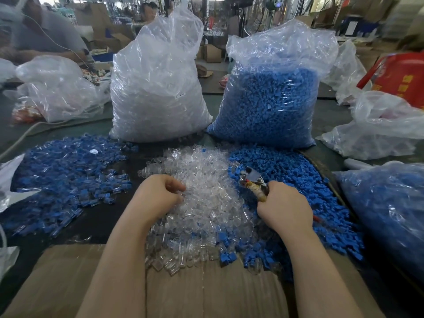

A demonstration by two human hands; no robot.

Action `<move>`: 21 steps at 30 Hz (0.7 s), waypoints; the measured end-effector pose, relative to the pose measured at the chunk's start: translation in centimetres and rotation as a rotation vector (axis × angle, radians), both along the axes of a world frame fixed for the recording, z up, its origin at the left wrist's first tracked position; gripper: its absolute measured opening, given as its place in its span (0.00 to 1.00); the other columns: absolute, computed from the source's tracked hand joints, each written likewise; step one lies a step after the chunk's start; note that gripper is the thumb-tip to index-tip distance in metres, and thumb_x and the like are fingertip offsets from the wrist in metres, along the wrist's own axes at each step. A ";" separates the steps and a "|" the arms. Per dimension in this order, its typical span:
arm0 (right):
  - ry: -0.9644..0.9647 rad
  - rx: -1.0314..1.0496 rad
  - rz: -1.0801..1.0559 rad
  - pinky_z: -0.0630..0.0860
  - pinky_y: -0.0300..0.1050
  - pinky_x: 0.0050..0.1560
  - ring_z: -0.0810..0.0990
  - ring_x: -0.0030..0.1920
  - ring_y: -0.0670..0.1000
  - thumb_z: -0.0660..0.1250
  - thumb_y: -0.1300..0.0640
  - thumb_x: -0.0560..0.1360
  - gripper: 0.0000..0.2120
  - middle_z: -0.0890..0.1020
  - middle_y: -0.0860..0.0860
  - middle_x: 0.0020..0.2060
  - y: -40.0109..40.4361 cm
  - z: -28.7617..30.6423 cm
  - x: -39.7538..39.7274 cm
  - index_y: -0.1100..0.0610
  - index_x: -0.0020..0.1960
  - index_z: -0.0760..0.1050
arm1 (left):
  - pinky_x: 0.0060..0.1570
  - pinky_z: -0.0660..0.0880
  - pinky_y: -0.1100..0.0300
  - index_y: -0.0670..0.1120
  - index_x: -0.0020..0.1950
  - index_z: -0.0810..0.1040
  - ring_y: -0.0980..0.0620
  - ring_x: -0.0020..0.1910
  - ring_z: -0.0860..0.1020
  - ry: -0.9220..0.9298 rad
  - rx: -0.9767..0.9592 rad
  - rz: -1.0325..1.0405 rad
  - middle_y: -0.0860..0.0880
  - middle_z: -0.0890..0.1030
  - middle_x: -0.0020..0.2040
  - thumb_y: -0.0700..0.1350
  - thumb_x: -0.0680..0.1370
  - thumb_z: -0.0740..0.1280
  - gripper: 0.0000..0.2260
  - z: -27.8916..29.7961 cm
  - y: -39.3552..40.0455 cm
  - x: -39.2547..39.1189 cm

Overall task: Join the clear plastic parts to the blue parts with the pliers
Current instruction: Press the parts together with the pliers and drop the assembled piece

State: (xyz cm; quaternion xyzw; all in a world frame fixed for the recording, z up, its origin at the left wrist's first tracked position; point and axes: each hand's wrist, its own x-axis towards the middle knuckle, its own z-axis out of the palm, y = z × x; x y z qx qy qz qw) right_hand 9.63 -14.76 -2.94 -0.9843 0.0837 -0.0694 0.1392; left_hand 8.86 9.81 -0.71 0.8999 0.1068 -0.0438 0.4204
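Far left of the table (110,222): joined pile (68,177), blue and clear pieces already mated, well apart from the hands; behind centre, clear bag (158,92) standing upright; beside it, blue bag (270,104). Centre: clear pile (206,203), loose; left hand (158,193) rests in it, fingers curled narrow at the pile's surface, seemingly pinching for one clear part; whether a part is actually held cannot be told. Right of centre: pliers (252,180) gripped by right hand (284,207), fingers wrapped round the handles, head pointing up-left over the edge of the blue pile (298,187); whether the jaws hold a part is unclear. Judged step: picking a clear part for the next join. To do it well: take a single part only, open end toward the pliers; seat it squarely on a blue part before squeezing; squeeze evenly, not hard, since clear plastic likely cracks; drop the finished piece left.
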 end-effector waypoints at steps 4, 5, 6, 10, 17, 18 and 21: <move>-0.049 0.035 0.011 0.59 0.43 0.28 0.69 0.31 0.49 0.65 0.54 0.74 0.07 0.73 0.49 0.34 0.1 0.0 0.0 0.53 0.40 0.67 | 0.46 0.78 0.55 0.50 0.52 0.79 0.49 0.47 0.80 -0.003 0.099 0.047 0.48 0.80 0.53 0.43 0.76 0.71 0.06 -0.2 0.3 0.3; -0.065 0.047 0.005 0.59 0.43 0.27 0.69 0.31 0.48 0.65 0.54 0.74 0.08 0.73 0.49 0.34 0.2 0.1 0.0 0.52 0.40 0.67 | 0.51 0.77 0.52 0.50 0.56 0.78 0.47 0.51 0.79 0.029 0.209 0.054 0.46 0.78 0.57 0.46 0.77 0.70 0.08 -0.3 0.4 0.3; -0.081 0.062 -0.005 0.59 0.43 0.27 0.69 0.31 0.48 0.65 0.54 0.74 0.09 0.73 0.48 0.33 0.1 0.1 0.1 0.52 0.39 0.66 | 0.56 0.76 0.49 0.50 0.59 0.77 0.45 0.54 0.77 0.076 0.305 0.055 0.44 0.75 0.60 0.49 0.77 0.69 0.11 -0.3 0.6 0.4; -0.126 0.181 -0.015 0.60 0.42 0.27 0.71 0.31 0.47 0.66 0.52 0.73 0.09 0.74 0.46 0.32 0.0 0.4 0.3 0.50 0.39 0.66 | 0.39 0.75 0.58 0.46 0.49 0.82 0.50 0.39 0.79 0.121 0.197 0.057 0.47 0.82 0.44 0.45 0.78 0.68 0.04 -0.5 0.5 0.4; -0.180 0.389 0.056 0.63 0.40 0.29 0.72 0.34 0.42 0.68 0.47 0.74 0.07 0.76 0.40 0.34 0.1 0.6 0.3 0.45 0.42 0.70 | 0.30 0.72 0.60 0.48 0.39 0.79 0.52 0.32 0.79 -0.008 0.165 0.110 0.50 0.82 0.35 0.45 0.77 0.71 0.07 -0.6 0.2 0.2; -0.187 0.428 0.064 0.64 0.40 0.30 0.73 0.35 0.42 0.68 0.48 0.74 0.06 0.77 0.40 0.35 0.1 0.6 0.3 0.46 0.43 0.71 | 0.31 0.72 0.60 0.49 0.39 0.80 0.52 0.33 0.80 -0.034 0.156 0.107 0.51 0.82 0.35 0.45 0.76 0.72 0.06 -0.6 0.2 0.2; -0.217 0.600 0.094 0.70 0.45 0.34 0.75 0.34 0.45 0.71 0.50 0.73 0.07 0.78 0.42 0.33 0.1 0.8 0.2 0.47 0.40 0.73 | 0.33 0.75 0.60 0.51 0.40 0.82 0.53 0.35 0.82 -0.153 0.015 0.128 0.51 0.83 0.35 0.46 0.75 0.73 0.05 0.0 -0.1 0.0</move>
